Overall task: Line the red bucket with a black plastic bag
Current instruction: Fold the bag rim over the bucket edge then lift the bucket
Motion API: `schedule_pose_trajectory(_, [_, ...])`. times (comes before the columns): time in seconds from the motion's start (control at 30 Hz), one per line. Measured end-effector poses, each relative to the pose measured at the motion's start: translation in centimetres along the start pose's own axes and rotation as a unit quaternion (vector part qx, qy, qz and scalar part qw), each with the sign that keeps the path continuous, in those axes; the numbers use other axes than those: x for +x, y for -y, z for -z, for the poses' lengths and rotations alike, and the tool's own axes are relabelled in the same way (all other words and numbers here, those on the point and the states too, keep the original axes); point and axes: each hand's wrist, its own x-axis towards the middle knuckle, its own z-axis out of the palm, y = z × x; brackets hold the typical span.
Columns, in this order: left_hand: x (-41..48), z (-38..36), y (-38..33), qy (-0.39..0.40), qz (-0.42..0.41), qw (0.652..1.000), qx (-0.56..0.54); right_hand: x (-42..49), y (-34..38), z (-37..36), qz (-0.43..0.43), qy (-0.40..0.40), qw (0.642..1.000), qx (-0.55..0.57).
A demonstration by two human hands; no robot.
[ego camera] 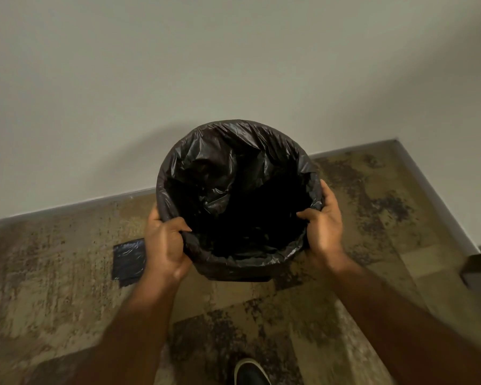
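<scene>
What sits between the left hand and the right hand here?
In the head view, the black bag spans the gap, folded over the rim and hiding the bucket entirely. The left hand and right hand each pinch its folded edge.

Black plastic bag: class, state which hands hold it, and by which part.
Both hands hold the black plastic bag at its rim: left hand on the near-left edge, right hand on the near-right edge.
</scene>
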Motion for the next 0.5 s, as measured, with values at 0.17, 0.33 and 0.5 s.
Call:
schedule_pose_trajectory(0.17, [-3.6, -4.3, -0.9, -0.018, 0.02, 1.0, 0.0, -0.7, 4.2, 3.6, 0.017, -0.012, 0.998, -0.051])
schedule_pose_trajectory(0.33, [-6.2, -8.6, 0.2, -0.001, 0.038, 0.999, 0.0, -1.0, 7.2, 8.8, 0.019, -0.023, 0.996, -0.08])
schedule_pose_trajectory(0.5, [-5.6, -12.1, 4.8, -0.047, 0.062, 0.994, 0.08, 1.3, 7.4, 14.3, 0.009, -0.028, 0.991, -0.134])
